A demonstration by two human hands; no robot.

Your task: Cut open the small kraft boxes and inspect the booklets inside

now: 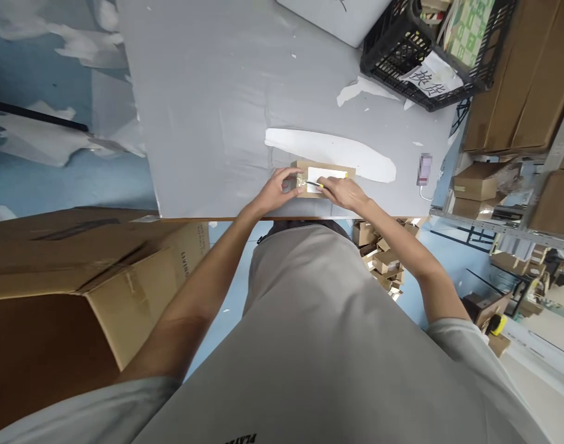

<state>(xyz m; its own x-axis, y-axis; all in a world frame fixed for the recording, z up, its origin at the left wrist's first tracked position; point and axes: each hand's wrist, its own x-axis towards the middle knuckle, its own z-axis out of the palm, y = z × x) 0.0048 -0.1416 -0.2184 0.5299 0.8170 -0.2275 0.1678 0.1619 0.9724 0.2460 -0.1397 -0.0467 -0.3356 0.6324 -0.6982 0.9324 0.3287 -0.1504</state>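
A small brown cardboard parcel [344, 169] with a white label lies near the front edge of the grey table [208, 105]. My left hand [278, 188] grips the parcel's left end, fingers curled around it. My right hand [344, 191] is closed on a thin dark tool with a yellow part [315, 183], its tip resting on the taped top of the parcel. A long white paper strip [337, 151] lies just behind the parcel.
A black plastic crate [402, 49] with papers stands at the back right. A small white device with a cable [424, 169] sits right of the parcel. Large open cardboard boxes [78, 271] stand left of me; shelves with cartons [508, 185] are on the right.
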